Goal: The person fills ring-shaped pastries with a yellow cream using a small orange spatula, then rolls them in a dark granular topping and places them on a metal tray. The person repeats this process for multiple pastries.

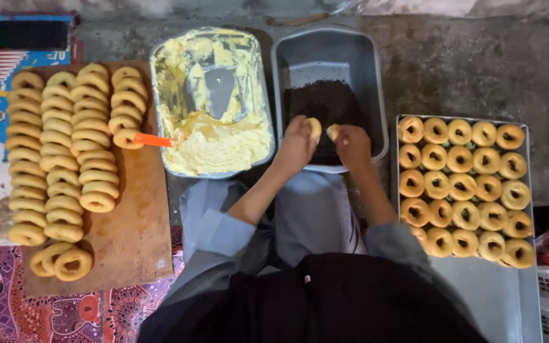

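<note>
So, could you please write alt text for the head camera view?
Seen from above, a person's left hand and right hand each hold a doughnut half over a grey tray of dark sprinkles. Plain rings line a wooden board; filled ones fill a metal tray.

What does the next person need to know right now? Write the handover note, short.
Left hand: holds a doughnut piece over the grey tub of dark sprinkles.
Right hand: holds another small piece over the same tub.
Done: filled rings in rows on the metal tray, right.
Left: plain rings stacked on the wooden board, left; cream pan with orange-handled spreader beside it.
</note>
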